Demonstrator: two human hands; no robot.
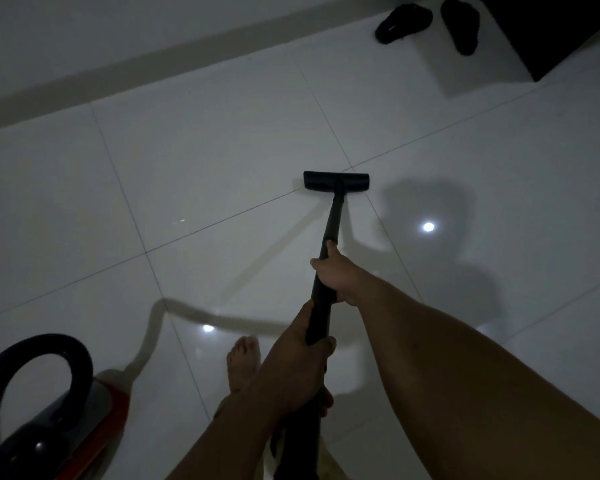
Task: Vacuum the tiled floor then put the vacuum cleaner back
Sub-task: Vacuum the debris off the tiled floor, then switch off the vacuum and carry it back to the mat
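The room is dim. A black vacuum wand (pixel 332 220) slopes down and away from me to a flat black floor head (pixel 336 181) resting on the white tiled floor (pixel 205 161). My right hand (pixel 336 275) is shut around the wand, higher along the tube. My left hand (pixel 302 344) grips the wand's near end, closer to my body. The vacuum cleaner body (pixel 45 410), black with a red side and a big loop handle, stands on the floor at the lower left.
A bare foot (pixel 243 362) stands on the tiles just left of my left hand. A pair of dark slippers (pixel 430 24) lies at the far right next to a dark opening (pixel 568 26). A grey skirting strip (pixel 125 67) and wall run along the back.
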